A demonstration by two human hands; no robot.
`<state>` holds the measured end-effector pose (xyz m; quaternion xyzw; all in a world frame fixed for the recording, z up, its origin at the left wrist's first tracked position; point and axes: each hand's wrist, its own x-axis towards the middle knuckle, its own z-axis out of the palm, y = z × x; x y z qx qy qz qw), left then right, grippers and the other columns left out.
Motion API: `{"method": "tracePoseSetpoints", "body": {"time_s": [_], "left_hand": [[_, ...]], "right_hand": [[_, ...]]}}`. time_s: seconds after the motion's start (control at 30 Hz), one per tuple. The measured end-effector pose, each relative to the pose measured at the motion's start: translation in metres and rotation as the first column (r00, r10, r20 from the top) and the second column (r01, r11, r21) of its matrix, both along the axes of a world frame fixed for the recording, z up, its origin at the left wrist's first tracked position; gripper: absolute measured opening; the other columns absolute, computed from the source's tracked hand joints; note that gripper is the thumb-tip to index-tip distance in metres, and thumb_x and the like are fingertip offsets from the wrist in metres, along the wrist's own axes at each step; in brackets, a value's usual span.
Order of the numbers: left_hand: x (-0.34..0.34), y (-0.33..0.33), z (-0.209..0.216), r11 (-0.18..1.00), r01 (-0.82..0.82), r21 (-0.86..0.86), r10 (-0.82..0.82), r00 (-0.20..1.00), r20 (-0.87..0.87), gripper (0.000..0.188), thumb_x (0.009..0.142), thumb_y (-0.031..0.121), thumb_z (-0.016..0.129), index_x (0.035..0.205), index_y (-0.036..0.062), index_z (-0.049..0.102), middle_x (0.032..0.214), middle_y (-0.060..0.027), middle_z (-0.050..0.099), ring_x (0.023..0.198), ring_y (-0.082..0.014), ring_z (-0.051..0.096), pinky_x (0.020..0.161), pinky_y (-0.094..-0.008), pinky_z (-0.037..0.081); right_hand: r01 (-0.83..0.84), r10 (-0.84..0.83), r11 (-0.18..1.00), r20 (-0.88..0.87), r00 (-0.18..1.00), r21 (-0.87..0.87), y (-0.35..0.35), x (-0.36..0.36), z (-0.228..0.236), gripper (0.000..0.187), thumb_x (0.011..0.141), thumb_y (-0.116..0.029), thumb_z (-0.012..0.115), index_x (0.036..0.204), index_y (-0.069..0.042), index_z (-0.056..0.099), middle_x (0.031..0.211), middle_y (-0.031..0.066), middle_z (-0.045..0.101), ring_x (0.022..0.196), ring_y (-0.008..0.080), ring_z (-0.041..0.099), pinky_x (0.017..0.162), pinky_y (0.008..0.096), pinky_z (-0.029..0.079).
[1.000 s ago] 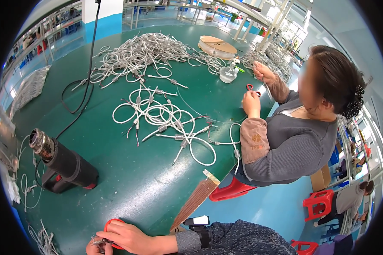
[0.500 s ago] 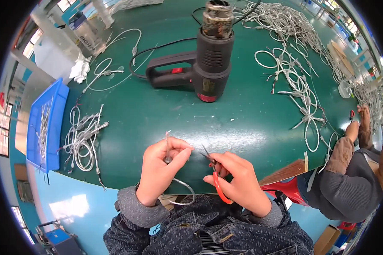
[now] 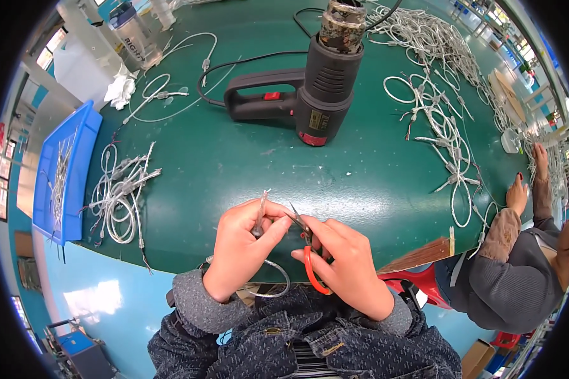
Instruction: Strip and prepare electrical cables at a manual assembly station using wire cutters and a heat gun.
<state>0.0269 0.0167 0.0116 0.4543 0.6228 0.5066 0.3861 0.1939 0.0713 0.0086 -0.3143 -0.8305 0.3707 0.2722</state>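
My left hand (image 3: 243, 243) is closed on a grey cable (image 3: 262, 205), pinching it near one end so that the tip stands up above the fingers. The rest of that cable loops down below the hand, near the table's edge. My right hand (image 3: 341, 256) grips red-handled scissors (image 3: 312, 271), their dark blades pointing up and left, beside the left fingertips. Whether the blades touch anything there is hard to make out. Beyond both hands, a black heat gun (image 3: 329, 88) stands with its metal nozzle upward on the green table (image 3: 246, 158).
Bundled cables (image 3: 123, 189) lie at the left beside a blue bin (image 3: 69, 170) with thin wires in it. More cables (image 3: 449, 139) and a large heap (image 3: 417, 38) cover the right side. A bottle (image 3: 134, 41) stands far left. At right sits a co-worker (image 3: 512, 271), hands over the table.
My right hand and the scissors have moved left, up against the left fingertips. The view has shifted slightly. The co-worker's nearer hand has opened and no longer shows the red-handled tool.
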Motion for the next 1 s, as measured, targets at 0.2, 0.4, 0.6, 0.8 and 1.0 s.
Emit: {"method": "tracePoseSetpoints", "body": {"time_s": [0.2,0.4,0.6,0.8,1.0], "left_hand": [[0.000,0.001,0.003,1.000,0.023,0.001,-0.023,0.995,-0.101,0.005,0.083,0.001,0.061,0.086,-0.0032,0.062,0.074,0.0001,0.060,0.063,-0.0033,0.050,0.057,-0.0190,0.041],[-0.001,0.003,-0.002,0.999,0.037,0.019,-0.033,0.982,-0.183,0.005,0.082,0.001,0.062,0.084,-0.0037,0.062,0.072,-0.0009,0.059,0.060,-0.0049,0.050,0.055,-0.0201,0.041],[-0.002,0.006,-0.004,0.999,0.039,0.036,-0.027,0.959,-0.283,0.006,0.080,0.002,0.063,0.081,-0.0037,0.062,0.067,-0.0025,0.057,0.058,-0.0071,0.051,0.053,-0.0221,0.040],[-0.001,0.010,-0.008,0.999,0.029,0.022,-0.021,0.953,-0.301,0.006,0.079,0.002,0.064,0.079,-0.0036,0.061,0.064,-0.0034,0.056,0.056,-0.0084,0.050,0.051,-0.0238,0.039],[-0.001,0.010,-0.013,0.999,0.031,0.011,-0.025,0.931,-0.365,0.006,0.077,0.003,0.065,0.077,-0.0025,0.062,0.063,-0.0047,0.055,0.053,-0.0102,0.049,0.050,-0.0255,0.038]], "right_hand": [[0.003,-0.003,1.000,0.014,1.000,0.017,0.000,0.001,-0.004,0.046,0.071,-0.008,0.074,0.114,0.000,0.059,0.065,0.0066,0.049,0.050,0.0154,0.048,0.048,0.0295,0.040],[-0.008,0.007,1.000,0.046,0.999,0.020,-0.001,0.002,-0.007,0.044,0.073,-0.009,0.073,0.114,0.000,0.058,0.064,0.0078,0.049,0.050,0.0176,0.049,0.049,0.0306,0.040],[0.003,-0.002,1.000,0.037,0.999,-0.015,-0.002,0.000,-0.012,0.040,0.076,-0.009,0.071,0.112,0.001,0.058,0.066,0.0109,0.054,0.052,0.0216,0.051,0.051,0.0325,0.042],[0.021,-0.019,0.998,0.052,0.998,-0.051,-0.002,-0.001,-0.017,0.037,0.077,-0.011,0.071,0.110,0.002,0.059,0.072,0.0142,0.059,0.056,0.0262,0.055,0.053,0.0342,0.045],[0.021,-0.022,1.000,0.136,0.991,0.009,-0.001,0.002,-0.020,0.033,0.079,-0.017,0.069,0.105,0.000,0.059,0.075,0.0157,0.062,0.063,0.0315,0.062,0.053,0.0379,0.048]]}}
